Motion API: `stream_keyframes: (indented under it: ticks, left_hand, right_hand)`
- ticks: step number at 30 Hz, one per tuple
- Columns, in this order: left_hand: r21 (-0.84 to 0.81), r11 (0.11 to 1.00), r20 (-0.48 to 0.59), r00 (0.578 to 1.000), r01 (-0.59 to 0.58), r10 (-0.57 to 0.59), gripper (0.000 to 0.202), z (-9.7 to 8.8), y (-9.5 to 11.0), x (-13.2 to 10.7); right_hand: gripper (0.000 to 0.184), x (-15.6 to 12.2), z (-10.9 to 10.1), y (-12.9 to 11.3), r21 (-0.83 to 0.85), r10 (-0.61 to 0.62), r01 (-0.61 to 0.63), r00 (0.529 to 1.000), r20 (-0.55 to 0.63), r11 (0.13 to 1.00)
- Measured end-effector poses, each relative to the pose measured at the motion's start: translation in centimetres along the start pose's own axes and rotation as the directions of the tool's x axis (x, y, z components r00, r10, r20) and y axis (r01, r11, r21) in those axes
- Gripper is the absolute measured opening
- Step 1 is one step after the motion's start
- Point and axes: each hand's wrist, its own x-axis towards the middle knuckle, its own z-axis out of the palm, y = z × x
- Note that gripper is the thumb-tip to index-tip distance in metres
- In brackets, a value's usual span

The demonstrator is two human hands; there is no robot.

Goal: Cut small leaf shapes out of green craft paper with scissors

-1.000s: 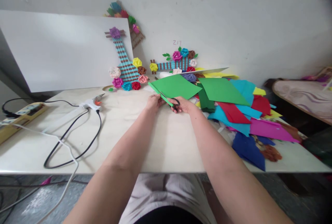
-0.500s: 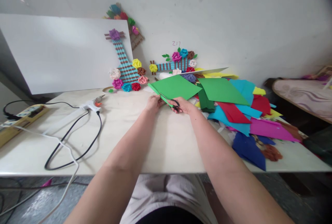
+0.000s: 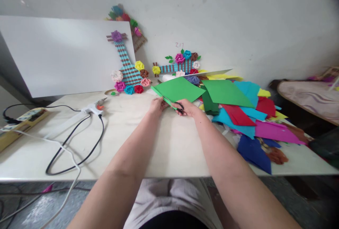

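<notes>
Sheet coloured plain green, scissors coloured black at handles, guitar left of sheet striped turquoise and brown

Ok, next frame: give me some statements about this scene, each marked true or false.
1. The right-hand grip holds black-handled scissors. True.
2. The left-hand grip touches no paper. False: it holds a green sheet near its edge.
3. A glue gun lies on the table. True.
4. The power strip is on the table's right side. False: it is on the left.
</notes>
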Motion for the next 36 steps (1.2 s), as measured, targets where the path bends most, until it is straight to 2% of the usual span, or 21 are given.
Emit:
stream_keyframes:
  ticks: [9,15,27,36]
  left_hand:
    - [0.003,1.000,-0.042,0.999,-0.027,0.027,0.012,-0.4,-0.2,0.6]
    - [0.009,1.000,-0.011,1.000,-0.002,0.002,0.010,0.0,-0.2,0.0]
    - [0.038,0.999,0.032,0.999,-0.019,0.018,0.007,0.4,-0.1,-0.5]
    - [0.059,0.998,0.048,0.998,-0.033,0.031,0.013,0.3,-0.1,-0.7]
  right_hand:
    - [0.032,-1.0,-0.7,-0.4,0.019,0.038,-0.040,0.997,0.067,0.999]
    - [0.039,-1.0,-0.7,-0.4,0.052,0.030,-0.034,0.998,0.064,0.998]
    - [0.037,-0.3,-0.8,0.3,0.053,-0.004,0.000,0.997,0.073,0.999]
    - [0.033,-0.2,-0.5,0.3,0.033,-0.014,0.012,0.999,0.043,0.999]
